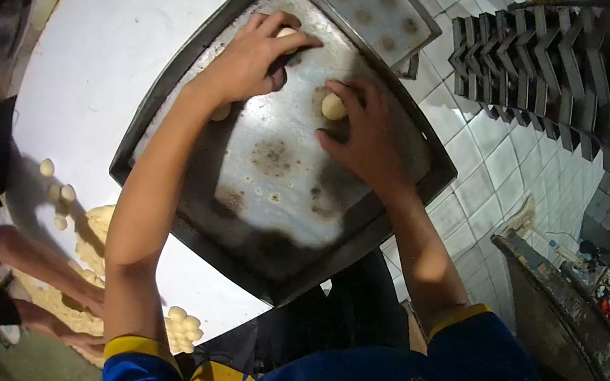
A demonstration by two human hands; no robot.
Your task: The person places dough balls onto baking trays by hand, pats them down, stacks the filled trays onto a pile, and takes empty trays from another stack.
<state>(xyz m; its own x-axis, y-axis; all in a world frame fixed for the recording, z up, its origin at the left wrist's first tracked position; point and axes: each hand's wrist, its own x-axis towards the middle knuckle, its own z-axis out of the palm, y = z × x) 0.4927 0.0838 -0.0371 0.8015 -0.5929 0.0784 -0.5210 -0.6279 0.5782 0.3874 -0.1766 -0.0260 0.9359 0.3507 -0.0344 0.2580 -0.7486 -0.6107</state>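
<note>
A large, worn metal baking tray (244, 173) with dark round stains lies in front of me, partly on the white table. Toward its far side, my left hand (254, 59) curls its fingers around a pale dough ball (288, 38), its index finger extended past it. My right hand (367, 128) is cupped about another dough ball (333, 106), with fingers on its far side and the thumb on its near side. A third dough ball (220, 112) rests on the tray beside my left wrist, partly hidden by it.
Several dough balls (183, 327) sit on the white table (112, 48), with more dough (98, 229) at lower left near a co-worker's forearms (42, 264). Another stained tray (373, 10) lies beyond mine. Stacked metal trays (556, 67) stand at right on the tiled floor (486, 155).
</note>
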